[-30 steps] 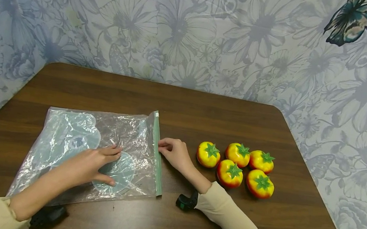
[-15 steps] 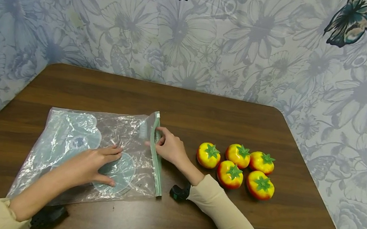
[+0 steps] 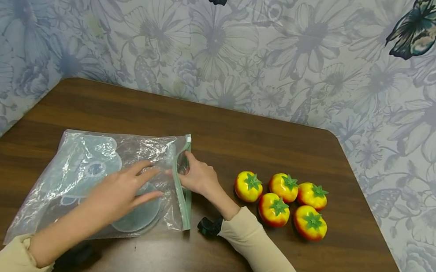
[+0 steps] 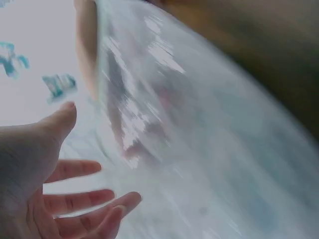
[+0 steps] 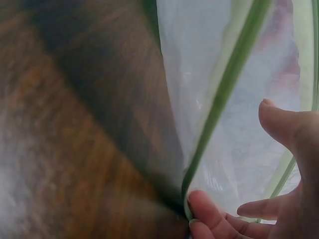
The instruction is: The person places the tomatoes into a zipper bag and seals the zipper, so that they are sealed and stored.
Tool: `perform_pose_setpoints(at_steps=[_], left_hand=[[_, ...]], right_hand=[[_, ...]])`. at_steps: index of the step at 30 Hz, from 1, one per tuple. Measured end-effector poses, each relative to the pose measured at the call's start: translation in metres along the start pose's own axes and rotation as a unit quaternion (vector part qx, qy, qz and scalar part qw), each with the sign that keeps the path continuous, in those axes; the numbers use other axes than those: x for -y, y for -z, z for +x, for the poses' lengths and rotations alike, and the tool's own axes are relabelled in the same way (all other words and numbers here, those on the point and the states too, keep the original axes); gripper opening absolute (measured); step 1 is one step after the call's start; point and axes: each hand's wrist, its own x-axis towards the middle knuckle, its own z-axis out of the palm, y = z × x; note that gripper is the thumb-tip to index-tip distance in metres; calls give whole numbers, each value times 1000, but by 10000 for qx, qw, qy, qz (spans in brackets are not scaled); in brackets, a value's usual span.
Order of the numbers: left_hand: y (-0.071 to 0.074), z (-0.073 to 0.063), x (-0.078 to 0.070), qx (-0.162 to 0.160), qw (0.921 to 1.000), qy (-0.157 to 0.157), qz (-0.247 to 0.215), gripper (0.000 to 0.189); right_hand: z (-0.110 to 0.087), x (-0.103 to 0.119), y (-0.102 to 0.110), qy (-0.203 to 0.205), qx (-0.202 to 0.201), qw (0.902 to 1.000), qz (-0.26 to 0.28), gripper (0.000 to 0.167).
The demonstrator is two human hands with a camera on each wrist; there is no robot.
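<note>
A clear zip bag (image 3: 148, 151) with a green closure strip (image 3: 178, 189) and pale blue round prints lies on the table at the left. At its right end the mouth gapes. My right hand (image 3: 199, 178) is at this mouth, one fingertip showing through the plastic inside. In the right wrist view the thumb (image 5: 279, 122) stands apart from the other fingers, whose tips touch the strip's edge. My left hand (image 3: 116, 192) hovers over the bag with fingers spread; the left wrist view shows nothing in the palm (image 4: 25, 169).
Right of the bag stand several yellow-and-red toy tomatoes (image 3: 274, 209) with green star-shaped tops. The brown wooden table (image 3: 219, 123) meets a flower-patterned wall (image 3: 309, 66) at its far edge. Each wrist wears a black camera (image 3: 209, 226).
My right hand has moved left from beside the strip into the bag's mouth, which has widened. My left hand has lifted off the bag and shifted towards the right.
</note>
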Motion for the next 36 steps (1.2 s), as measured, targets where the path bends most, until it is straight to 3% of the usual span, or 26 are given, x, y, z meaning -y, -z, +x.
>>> perform_pose_setpoints(at_steps=[4, 6, 8, 12, 15, 17, 18, 22, 23, 24, 25, 27, 30, 33, 34, 36], left_hand=[[-8, 21, -33, -249, 9958, -862, 200, 38], [-18, 28, -46, -277, 9899, -1293, 512, 26], [-29, 31, -56, -284, 9838, -1532, 890, 24], [-42, 29, -69, -228, 9807, -1277, 1462, 28], [-46, 26, -80, 35, 9752, -755, 2082, 28], [-47, 26, -90, 485, 9623, -338, 2655, 24], [-48, 28, -96, 771, 9508, -164, 2996, 22], [-54, 38, -118, 1843, 8936, 310, 4081, 26], [-56, 41, -121, 2005, 8823, 373, 4243, 29], [-57, 43, -123, 2142, 8734, 425, 4354, 31], [-57, 44, -123, 2259, 8712, 464, 4334, 32], [-56, 45, -122, 2413, 8754, 484, 4160, 27], [-49, 42, -111, 2219, 9167, 507, 3284, 20], [-41, 36, -96, 1746, 9575, 501, 2239, 18], [-39, 34, -91, 1593, 9682, 483, 1867, 20], [-36, 30, -81, 1388, 9807, 454, 1302, 20]], right_hand=[[-1, -1, 0, 73, 51, 9999, -64, 72], [-2, -1, 0, 98, 103, 9999, 27, 73], [-1, -1, -1, 153, 82, 9998, 76, 74], [-1, 0, -5, 271, 7, 9996, -87, 72], [-1, 0, -8, 235, -78, 9993, -291, 77], [-1, 1, -9, 167, -130, 9990, -388, 84], [-2, 1, -9, 140, -174, 9989, -422, 88], [-3, 0, -10, 73, -304, 9985, -458, 95], [-3, 0, -10, 80, -315, 9985, -436, 94], [-3, 0, -11, 100, -336, 9986, -395, 94], [-3, 0, -11, 130, -339, 9988, -341, 93], [-3, 0, -12, 210, -349, 9988, -271, 92], [-4, -1, -11, 299, -305, 9991, -24, 82], [-6, -3, -7, 294, -200, 9991, 247, 57], [-7, -4, -6, 289, -168, 9988, 367, 50], [-10, -8, -4, 350, -131, 9974, 614, 43]])
